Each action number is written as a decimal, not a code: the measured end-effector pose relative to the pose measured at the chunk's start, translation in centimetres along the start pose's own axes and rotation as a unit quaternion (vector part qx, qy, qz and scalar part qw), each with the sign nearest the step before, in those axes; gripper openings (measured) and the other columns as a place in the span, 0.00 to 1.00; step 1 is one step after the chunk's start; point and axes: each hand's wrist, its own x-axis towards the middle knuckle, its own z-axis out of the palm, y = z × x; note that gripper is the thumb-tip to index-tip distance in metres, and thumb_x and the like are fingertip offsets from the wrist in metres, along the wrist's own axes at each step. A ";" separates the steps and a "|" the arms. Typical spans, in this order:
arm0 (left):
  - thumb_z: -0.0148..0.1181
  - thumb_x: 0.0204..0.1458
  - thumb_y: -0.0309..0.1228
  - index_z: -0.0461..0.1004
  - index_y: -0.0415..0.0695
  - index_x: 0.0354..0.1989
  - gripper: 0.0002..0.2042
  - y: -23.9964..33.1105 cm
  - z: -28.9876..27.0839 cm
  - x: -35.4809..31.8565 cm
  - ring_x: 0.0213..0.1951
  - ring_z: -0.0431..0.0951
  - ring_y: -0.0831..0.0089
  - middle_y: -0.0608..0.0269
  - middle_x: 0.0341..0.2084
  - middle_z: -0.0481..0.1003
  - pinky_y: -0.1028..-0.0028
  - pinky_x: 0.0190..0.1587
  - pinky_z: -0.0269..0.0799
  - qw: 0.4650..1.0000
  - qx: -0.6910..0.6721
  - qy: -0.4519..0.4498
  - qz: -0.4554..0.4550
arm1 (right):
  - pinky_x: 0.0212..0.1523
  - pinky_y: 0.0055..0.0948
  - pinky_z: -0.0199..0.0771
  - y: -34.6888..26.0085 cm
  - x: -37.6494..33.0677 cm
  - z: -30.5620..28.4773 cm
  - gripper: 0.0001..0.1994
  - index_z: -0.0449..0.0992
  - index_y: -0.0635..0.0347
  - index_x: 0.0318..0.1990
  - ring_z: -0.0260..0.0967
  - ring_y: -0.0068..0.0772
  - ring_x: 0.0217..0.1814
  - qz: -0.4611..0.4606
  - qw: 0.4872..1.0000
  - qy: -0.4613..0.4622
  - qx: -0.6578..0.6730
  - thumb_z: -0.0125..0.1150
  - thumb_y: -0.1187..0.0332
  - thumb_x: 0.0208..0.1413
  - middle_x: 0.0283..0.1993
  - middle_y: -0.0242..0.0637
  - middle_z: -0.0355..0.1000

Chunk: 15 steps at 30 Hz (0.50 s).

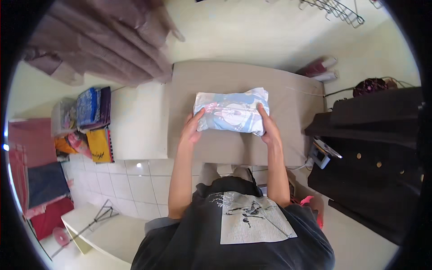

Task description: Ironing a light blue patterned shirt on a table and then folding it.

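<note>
A soft, pillow-shaped bundle (231, 112) printed in light blue, white and pink is held level between my two hands. Whether it is a small pillow or folded cloth, I cannot tell. At its left end, my left hand (192, 128) has the thumb on top and the fingers mostly hidden at the side and below. My right hand (270, 128) grips the right end the same way, its thumb lying on the upper face. Beneath the bundle is a beige covered surface (207, 148) like a bed or padded table; a gap cannot be made out.
A white ledge (139, 121) adjoins the beige surface on the left, with folded blue and purple cloths (93, 108) beyond it. Brown curtains (112, 40) hang at the upper left. Dark cloth (360, 157) covers something at right, near a small grey stand (319, 158) and cables.
</note>
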 end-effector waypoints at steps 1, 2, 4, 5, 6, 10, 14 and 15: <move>0.63 0.60 0.31 0.65 0.36 0.63 0.24 0.2 -0.8 -0.6 0.51 0.79 0.64 0.54 0.52 0.76 0.64 0.54 0.76 0.999 -0.021 -0.034 -0.010 | 0.57 0.35 0.75 -0.3 -0.8 0.1 0.33 0.64 0.68 0.65 0.73 0.35 0.58 0.004 1.000 -0.020 0.010 0.62 0.51 0.63 0.60 0.44 0.73; 0.63 0.60 0.31 0.65 0.36 0.63 0.24 0.7 -1.1 -1.8 0.51 0.79 0.64 0.54 0.52 0.76 0.64 0.54 0.76 0.999 -0.026 -0.025 -0.004 | 0.57 0.35 0.76 -0.3 -1.7 0.6 0.32 0.65 0.67 0.65 0.73 0.34 0.58 0.009 0.999 -0.040 0.021 0.62 0.52 0.63 0.60 0.43 0.72; 0.63 0.59 0.29 0.63 0.38 0.61 0.24 1.6 -1.1 -3.6 0.53 0.77 0.64 0.54 0.53 0.74 0.64 0.54 0.76 0.995 -0.047 -0.082 0.016 | 0.56 0.35 0.76 0.2 -3.4 1.6 0.30 0.66 0.65 0.65 0.74 0.33 0.57 0.010 0.999 -0.037 0.030 0.61 0.52 0.64 0.59 0.40 0.73; 0.63 0.59 0.29 0.63 0.38 0.61 0.24 1.9 -2.0 -4.2 0.53 0.77 0.64 0.54 0.53 0.74 0.64 0.54 0.76 0.995 -0.051 -0.078 0.028 | 0.55 0.35 0.76 0.9 -3.9 2.1 0.29 0.66 0.64 0.65 0.74 0.33 0.57 0.004 0.999 -0.034 0.034 0.60 0.52 0.64 0.59 0.39 0.73; 0.63 0.59 0.28 0.62 0.38 0.62 0.24 2.2 -3.1 -5.1 0.53 0.78 0.64 0.53 0.53 0.74 0.64 0.54 0.76 0.996 -0.059 -0.068 0.025 | 0.55 0.34 0.77 1.6 -4.5 2.8 0.29 0.66 0.64 0.64 0.75 0.32 0.56 -0.004 0.999 -0.030 0.038 0.60 0.53 0.65 0.59 0.38 0.74; 0.64 0.58 0.27 0.60 0.37 0.65 0.28 4.2 -7.6 -8.4 0.54 0.77 0.63 0.53 0.53 0.74 0.63 0.54 0.76 0.991 -0.095 -0.089 0.027 | 0.56 0.33 0.75 5.0 -8.0 7.3 0.29 0.66 0.64 0.65 0.74 0.33 0.58 -0.007 1.000 -0.016 0.021 0.59 0.52 0.65 0.60 0.38 0.73; 0.63 0.59 0.28 0.63 0.36 0.65 0.26 6.9 -14.8 -11.1 0.54 0.78 0.64 0.54 0.54 0.75 0.65 0.56 0.75 0.990 -0.080 -0.102 0.053 | 0.60 0.37 0.74 10.2 -10.7 13.1 0.30 0.65 0.64 0.66 0.72 0.36 0.62 -0.041 0.998 -0.036 0.026 0.59 0.52 0.65 0.62 0.41 0.72; 0.63 0.58 0.28 0.61 0.36 0.66 0.28 7.8 -17.0 -11.7 0.54 0.78 0.64 0.53 0.56 0.74 0.64 0.56 0.76 0.991 -0.086 -0.079 0.067 | 0.61 0.39 0.74 11.5 -11.4 15.1 0.28 0.65 0.64 0.66 0.71 0.37 0.63 -0.032 0.998 -0.041 0.023 0.57 0.53 0.66 0.63 0.42 0.71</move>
